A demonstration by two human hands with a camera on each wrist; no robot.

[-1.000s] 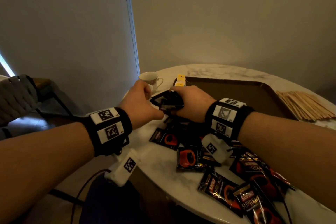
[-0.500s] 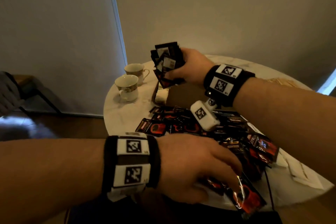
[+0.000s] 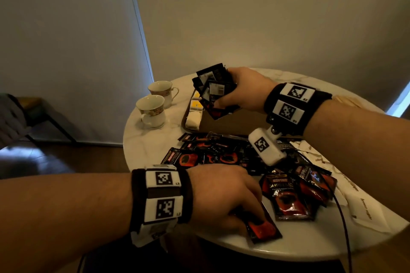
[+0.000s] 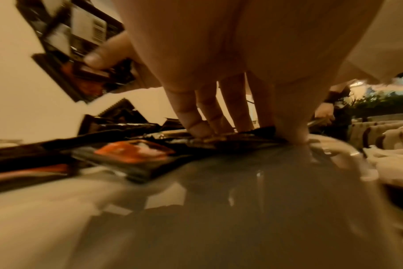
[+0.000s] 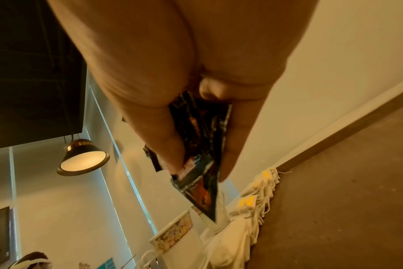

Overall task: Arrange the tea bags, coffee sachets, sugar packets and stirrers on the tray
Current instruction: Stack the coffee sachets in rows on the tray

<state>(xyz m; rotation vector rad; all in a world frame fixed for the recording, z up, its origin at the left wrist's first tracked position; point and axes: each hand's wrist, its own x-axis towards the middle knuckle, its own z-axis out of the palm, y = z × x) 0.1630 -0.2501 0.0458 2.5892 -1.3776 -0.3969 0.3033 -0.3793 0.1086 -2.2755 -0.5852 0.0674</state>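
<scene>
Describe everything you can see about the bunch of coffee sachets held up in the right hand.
The bunch of coffee sachets is a fanned, uneven handful of glossy black foil packets with red-orange print; white barcode panels show on the backs. The right hand grips it between thumb and fingers, raised above the brown tray near the tea bags. The count is unclear.

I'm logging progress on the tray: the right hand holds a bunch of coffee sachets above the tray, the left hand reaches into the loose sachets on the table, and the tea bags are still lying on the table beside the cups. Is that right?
Not quite. The tea bags already lie in the tray, along its left edge, as the head view and right wrist view show. The rest holds: the right hand holds a bunch of coffee sachets above the tray, and the left hand reaches into the loose sachets on the table.
</scene>
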